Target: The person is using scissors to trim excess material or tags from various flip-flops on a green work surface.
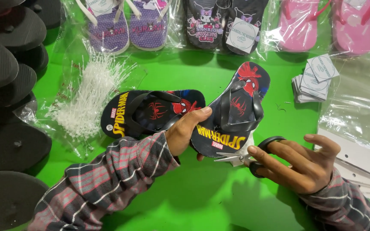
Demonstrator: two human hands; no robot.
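Black sandals (pixel 230 113), two, one pair of scissors (pixel 253 156)

Scissors (pixel 253 157) blades half hidden under flip-flop (pixel 232 113); pink sandals (pixel 326 23) cut by top edge.

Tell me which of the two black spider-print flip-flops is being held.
The right-hand flip-flop, tilted with its toe pointing up and away. The left hand grips its heel edge, and the scissors in the right hand meet that heel. The other flip-flop lies flat and untouched.

Bagged purple sandals (pixel 125 28), black sandals (pixel 221 23) and pink sandals (pixel 322 25) lie beyond the hands; white plastic fasteners (pixel 88 96) left, paper tags (pixel 313 79) right.
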